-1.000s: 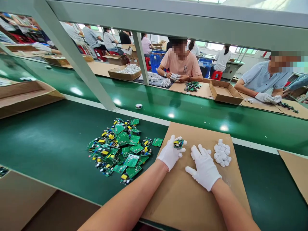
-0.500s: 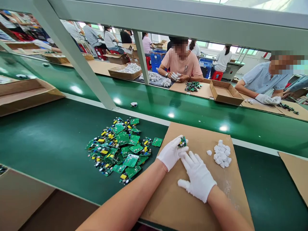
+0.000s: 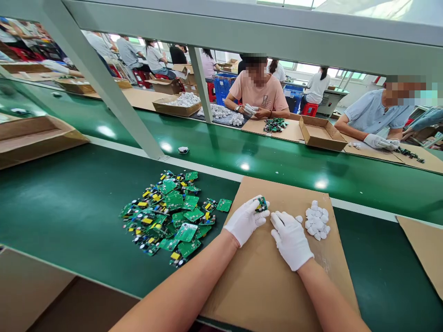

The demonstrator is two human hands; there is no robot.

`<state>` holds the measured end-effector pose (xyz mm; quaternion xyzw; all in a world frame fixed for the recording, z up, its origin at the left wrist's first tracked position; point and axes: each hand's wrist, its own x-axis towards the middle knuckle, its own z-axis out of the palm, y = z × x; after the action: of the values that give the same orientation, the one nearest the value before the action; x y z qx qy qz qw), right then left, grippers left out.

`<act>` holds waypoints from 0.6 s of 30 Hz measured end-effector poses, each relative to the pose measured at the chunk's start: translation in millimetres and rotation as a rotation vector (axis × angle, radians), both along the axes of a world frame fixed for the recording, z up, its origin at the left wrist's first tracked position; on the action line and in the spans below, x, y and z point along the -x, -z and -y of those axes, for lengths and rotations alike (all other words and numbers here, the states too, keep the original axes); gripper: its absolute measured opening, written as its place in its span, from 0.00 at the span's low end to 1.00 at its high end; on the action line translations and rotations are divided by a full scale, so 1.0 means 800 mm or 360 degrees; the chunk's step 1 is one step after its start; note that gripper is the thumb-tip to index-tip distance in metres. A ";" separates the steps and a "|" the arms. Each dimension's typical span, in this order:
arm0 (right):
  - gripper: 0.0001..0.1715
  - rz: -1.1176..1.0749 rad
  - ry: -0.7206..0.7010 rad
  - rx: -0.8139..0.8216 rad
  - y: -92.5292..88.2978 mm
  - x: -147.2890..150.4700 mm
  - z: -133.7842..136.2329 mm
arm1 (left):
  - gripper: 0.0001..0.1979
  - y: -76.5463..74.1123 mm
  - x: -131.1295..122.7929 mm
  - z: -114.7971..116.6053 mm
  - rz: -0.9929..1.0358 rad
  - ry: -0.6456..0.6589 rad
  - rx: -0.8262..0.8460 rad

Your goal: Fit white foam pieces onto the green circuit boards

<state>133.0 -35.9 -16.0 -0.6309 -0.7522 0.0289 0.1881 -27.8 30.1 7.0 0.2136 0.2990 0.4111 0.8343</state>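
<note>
The left hand (image 3: 245, 221) has its fingers clamped on a green circuit board (image 3: 261, 204); which way its long side runs is too small to tell. Just right of this grip is the right hand (image 3: 292, 240), fingers bent; one cannot tell if it pinches anything. Right of that nearer hand sits one white piece (image 3: 299, 218), then a white heap (image 3: 317, 222). Left of the grip lies a big board pile (image 3: 175, 201).

Head-worn view, forward and downward

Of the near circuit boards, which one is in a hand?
The circuit board held in the left hand, over the cardboard sheet; the other boards lie on the green bench.
</note>
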 end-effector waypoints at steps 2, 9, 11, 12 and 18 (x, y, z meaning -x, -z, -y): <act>0.19 -0.0131 0.0089 -0.0064 0.002 -0.004 -0.004 | 0.17 0.001 -0.001 0.001 -0.0021 0.0001 -0.0007; 0.18 -0.1641 0.0422 0.0029 -0.016 -0.012 0.008 | 0.20 0.000 -0.010 0.011 -0.0107 0.0139 0.0001; 0.20 -0.1836 0.0388 0.0095 -0.024 -0.012 0.012 | 0.20 0.001 -0.014 0.016 -0.0118 0.0216 -0.0031; 0.19 -0.1881 0.0351 0.0114 -0.027 -0.012 0.014 | 0.20 0.001 -0.016 0.018 -0.0119 0.0246 -0.0056; 0.16 -0.1415 0.0354 -0.0092 -0.025 -0.003 0.018 | 0.25 0.005 -0.021 0.025 -0.0195 0.0272 -0.0129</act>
<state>135.3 -50.2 4.1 -0.6285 -0.5267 0.2554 0.5122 -11.2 10.0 3.3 0.2966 0.3134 0.3362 0.8371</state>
